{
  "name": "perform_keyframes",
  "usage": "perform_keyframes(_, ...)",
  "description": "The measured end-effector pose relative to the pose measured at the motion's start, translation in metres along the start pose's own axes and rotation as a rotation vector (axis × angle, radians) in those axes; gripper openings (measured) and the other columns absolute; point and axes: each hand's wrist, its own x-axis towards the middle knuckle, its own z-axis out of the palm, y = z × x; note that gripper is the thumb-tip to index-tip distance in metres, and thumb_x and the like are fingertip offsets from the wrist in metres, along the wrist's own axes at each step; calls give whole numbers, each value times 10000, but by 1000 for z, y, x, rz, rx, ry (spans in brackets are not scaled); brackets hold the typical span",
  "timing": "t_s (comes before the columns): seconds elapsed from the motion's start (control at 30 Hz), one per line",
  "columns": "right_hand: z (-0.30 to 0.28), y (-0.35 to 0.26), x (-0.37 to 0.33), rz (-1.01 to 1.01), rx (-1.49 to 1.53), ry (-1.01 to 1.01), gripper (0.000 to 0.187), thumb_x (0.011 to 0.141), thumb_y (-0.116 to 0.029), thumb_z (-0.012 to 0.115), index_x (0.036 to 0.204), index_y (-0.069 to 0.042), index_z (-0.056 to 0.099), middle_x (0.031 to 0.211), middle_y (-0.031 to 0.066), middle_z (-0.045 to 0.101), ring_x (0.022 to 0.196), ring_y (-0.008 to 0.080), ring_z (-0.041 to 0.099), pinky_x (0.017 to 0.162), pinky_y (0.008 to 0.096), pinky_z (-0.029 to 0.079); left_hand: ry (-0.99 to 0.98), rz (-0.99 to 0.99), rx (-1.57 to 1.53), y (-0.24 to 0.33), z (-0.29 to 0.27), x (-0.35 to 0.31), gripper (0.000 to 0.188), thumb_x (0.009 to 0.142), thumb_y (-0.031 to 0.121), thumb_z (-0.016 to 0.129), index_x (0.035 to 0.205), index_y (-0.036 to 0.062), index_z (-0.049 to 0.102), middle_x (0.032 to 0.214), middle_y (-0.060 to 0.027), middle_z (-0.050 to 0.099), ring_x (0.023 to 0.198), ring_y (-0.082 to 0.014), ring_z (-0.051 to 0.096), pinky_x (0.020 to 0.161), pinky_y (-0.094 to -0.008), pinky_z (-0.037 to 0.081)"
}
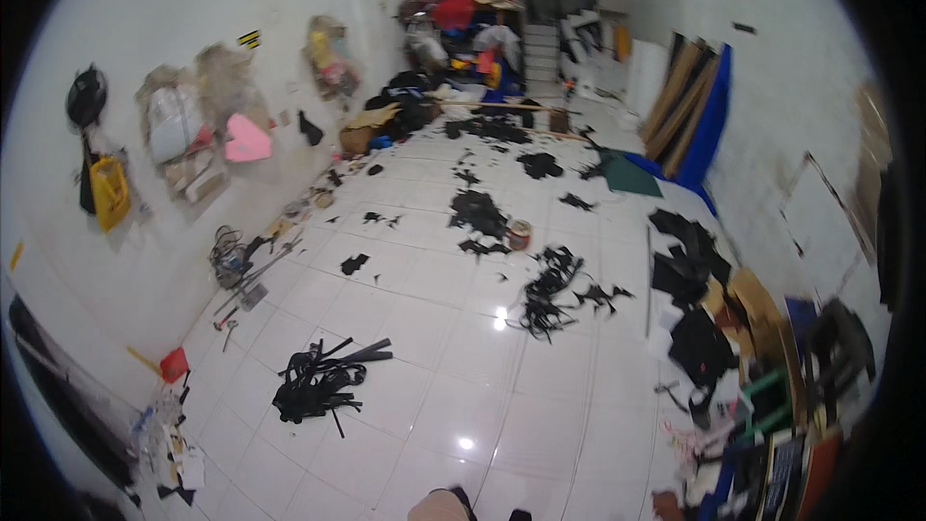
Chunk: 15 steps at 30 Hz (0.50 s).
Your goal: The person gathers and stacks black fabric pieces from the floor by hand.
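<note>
Fingers of both hands out of frame; spread and hold cannot be told. Nearest black strips [313, 391] heaped on white-tiled floor [463, 367], left of centre. Second tangle [550, 282] farther off, to the right. Can [520, 235] upright beyond it, just beside black scraps [477, 212]. Green sheet [632, 175] farther back, toward right wall [772, 116].

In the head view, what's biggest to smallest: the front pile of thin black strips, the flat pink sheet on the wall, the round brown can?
1. Black strip pile
2. Pink sheet
3. Brown can
</note>
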Motion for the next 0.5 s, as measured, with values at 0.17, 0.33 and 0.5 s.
perform_keyframes(0.17, -184, -339, 159, -346, 623, 326, 307, 886, -314, 561, 925, -19, 634, 749, 78, 610, 671, 161, 585, 537, 309, 453, 62, -194, -280, 31, -68, 74, 382, 915, 356, 536, 1091, 24, 601, 895, -131, 630, 763, -225, 599, 662, -364, 504)
perform_keyframes(0.33, -181, -551, 150, -382, 721, -98, 319, 909, -303, 555, 1055, -25, 611, 903, 74, 634, 762, 173, 597, 587, 318, 499, 178, -114, -430, 113, -197, 188, 383, 912, 359, 536, 1056, 14, 622, 887, -113, 636, 762, -217, 594, 665, -352, 498)
perform_keyframes(0.5, -79, -602, 164, -179, 249, -518, 357, 875, -362, 612, 1025, -39, 649, 847, 89, 655, 721, 195, 613, 631, 365, 528, 434, 84, -495, 166, -333, 279, 389, 909, 362, 536, 1021, 4, 642, 879, -96, 642, 760, -208, 589, 668, -340, 491)
